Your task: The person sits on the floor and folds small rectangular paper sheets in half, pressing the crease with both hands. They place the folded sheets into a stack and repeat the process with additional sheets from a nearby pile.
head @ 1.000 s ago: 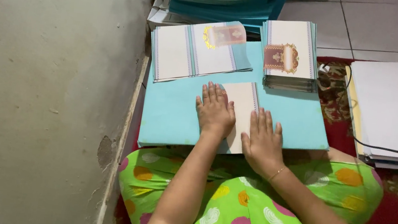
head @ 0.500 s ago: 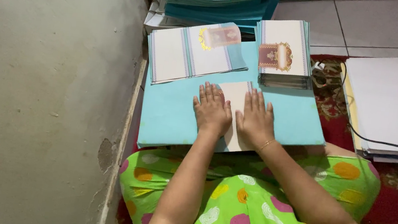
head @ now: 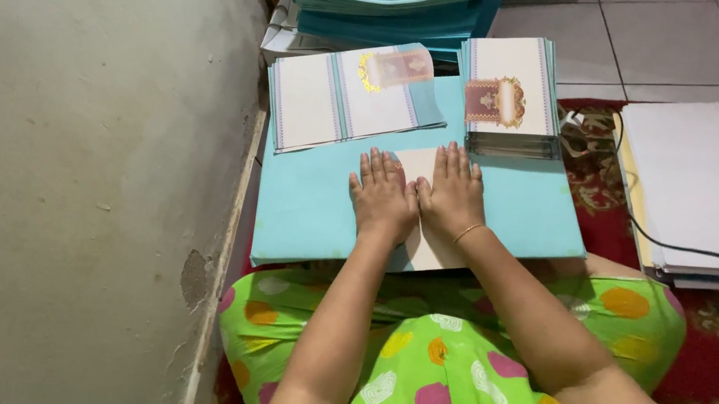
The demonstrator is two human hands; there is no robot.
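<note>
On the turquoise board (head: 304, 204) across the lap, a cream card (head: 422, 178) lies lengthwise away from the person; left hand (head: 382, 200) and right hand (head: 452, 195) press flat on it, grasping nothing.

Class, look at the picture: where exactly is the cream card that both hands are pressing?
In the head view, the cream card lies mid-frame on the light blue board, under the left hand and right hand, below the card stack.

Cream card (head: 425, 237), light-blue board (head: 313, 210)
</note>
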